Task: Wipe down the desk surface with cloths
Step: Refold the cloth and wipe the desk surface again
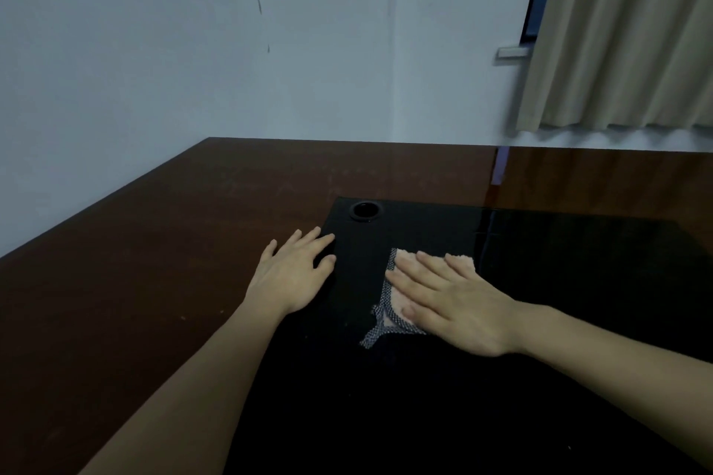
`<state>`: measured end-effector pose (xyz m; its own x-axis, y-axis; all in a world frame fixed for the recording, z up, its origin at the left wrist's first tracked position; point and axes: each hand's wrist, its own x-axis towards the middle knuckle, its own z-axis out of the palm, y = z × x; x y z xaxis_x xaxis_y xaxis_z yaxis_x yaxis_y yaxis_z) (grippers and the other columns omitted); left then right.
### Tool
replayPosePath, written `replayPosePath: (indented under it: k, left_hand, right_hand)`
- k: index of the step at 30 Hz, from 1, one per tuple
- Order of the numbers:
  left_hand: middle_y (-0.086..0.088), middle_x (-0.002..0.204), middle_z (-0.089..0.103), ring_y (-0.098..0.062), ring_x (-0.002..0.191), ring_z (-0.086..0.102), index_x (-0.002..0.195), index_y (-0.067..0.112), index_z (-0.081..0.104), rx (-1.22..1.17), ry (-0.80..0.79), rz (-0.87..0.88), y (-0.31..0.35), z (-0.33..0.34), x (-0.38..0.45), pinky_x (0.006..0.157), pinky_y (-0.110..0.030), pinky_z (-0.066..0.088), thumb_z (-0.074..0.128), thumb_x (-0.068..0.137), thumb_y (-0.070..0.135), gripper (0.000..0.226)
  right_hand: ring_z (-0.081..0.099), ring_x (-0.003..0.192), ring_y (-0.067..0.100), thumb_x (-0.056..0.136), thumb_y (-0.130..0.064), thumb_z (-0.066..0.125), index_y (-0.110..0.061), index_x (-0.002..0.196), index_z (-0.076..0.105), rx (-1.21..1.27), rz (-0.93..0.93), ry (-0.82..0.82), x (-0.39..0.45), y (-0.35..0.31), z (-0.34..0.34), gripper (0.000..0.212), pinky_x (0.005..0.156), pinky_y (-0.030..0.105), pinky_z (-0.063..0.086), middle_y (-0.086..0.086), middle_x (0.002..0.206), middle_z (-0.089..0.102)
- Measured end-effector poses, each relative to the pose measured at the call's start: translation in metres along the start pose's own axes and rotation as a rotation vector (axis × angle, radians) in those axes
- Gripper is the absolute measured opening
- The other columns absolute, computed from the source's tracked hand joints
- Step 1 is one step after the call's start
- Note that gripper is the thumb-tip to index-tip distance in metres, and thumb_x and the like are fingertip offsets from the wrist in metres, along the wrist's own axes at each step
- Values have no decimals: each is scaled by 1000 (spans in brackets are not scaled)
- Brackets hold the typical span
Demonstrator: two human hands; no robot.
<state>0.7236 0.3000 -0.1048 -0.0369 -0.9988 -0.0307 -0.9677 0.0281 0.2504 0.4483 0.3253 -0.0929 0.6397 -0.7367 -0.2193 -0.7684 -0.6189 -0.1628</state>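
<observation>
Centrally, the right hand (451,301) lies flat with straight fingers pressing a pink fluffy cloth (397,314), edged in grey mesh trim, against a glossy black panel (559,281) on the table (154,243). Left of it, the left hand (295,274) rests open, fingers spread, holding nothing, across the panel's left edge. A round black cable hole (364,210) sits at the panel's upper left corner. Beyond, the table is smooth dark brown wood. A pale wall (231,31) fills the upper frame; pleated beige curtain (625,31) hangs upper right.
</observation>
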Motion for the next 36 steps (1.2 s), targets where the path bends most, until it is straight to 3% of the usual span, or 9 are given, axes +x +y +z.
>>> replayPosePath:
  k: [4,8,13,20,23,25,27,29,36]
  left_hand:
    - [14,168,11,-14,156,5,158,42,23,-13,-3,0,-1,0,1,126,-50,3,28,107,51,52]
    - [16,168,11,-13,156,5,158,42,24,-21,7,-10,-1,1,1,126,-49,2,29,107,50,51]
    - [17,168,11,-11,155,5,157,44,24,-23,23,-15,0,2,1,126,-46,1,30,107,49,51]
    - [13,167,18,-14,155,10,157,39,27,30,71,-11,6,0,-1,126,-47,4,30,109,42,49]
    - [11,168,18,-15,155,11,158,37,25,125,82,22,9,-5,-3,126,-47,6,30,109,43,50]
    - [11,167,19,-15,155,12,159,36,25,159,85,54,15,-7,-3,126,-46,7,31,109,43,51]
    - [11,166,23,-15,155,15,158,35,28,85,121,64,27,-8,-2,126,-45,9,32,108,43,50]
    - [10,165,27,-15,154,19,157,34,32,-21,161,73,44,-7,0,126,-45,13,33,108,42,49]
    - [12,167,20,-17,155,11,157,38,30,-69,19,93,82,19,14,126,-48,7,30,108,47,50]
  right_hand:
    - [-24,151,8,81,-75,-6,-47,157,-12,-11,16,-28,13,10,-8,81,123,37,-15,-19,163,-23]
    - [-15,155,16,105,-60,11,-41,161,-6,-21,149,48,63,46,-16,62,124,43,-9,-12,167,-18]
    - [-10,157,23,106,-58,11,-38,162,-2,4,298,88,105,77,-28,61,123,49,-7,-8,170,-14]
    - [-13,156,23,107,-55,12,-37,161,-5,-8,203,66,75,54,-17,60,124,49,-9,-7,169,-17]
    - [-17,155,18,103,-61,8,-40,161,-8,-14,114,38,39,36,-9,63,123,46,-12,-11,167,-20]
    - [-20,152,11,87,-73,-5,-42,160,-9,1,67,14,14,24,-5,79,122,42,-14,-15,166,-21]
    - [-23,150,8,74,-77,-13,-44,158,-11,11,38,13,-4,18,-4,91,122,40,-17,-17,165,-23]
    - [-24,151,8,73,-78,-13,-46,157,-11,16,35,7,-9,20,-4,90,123,39,-17,-18,164,-23]
    - [-12,156,20,107,-58,12,-39,161,-6,-20,250,62,48,80,-19,60,124,45,-7,-10,168,-18]
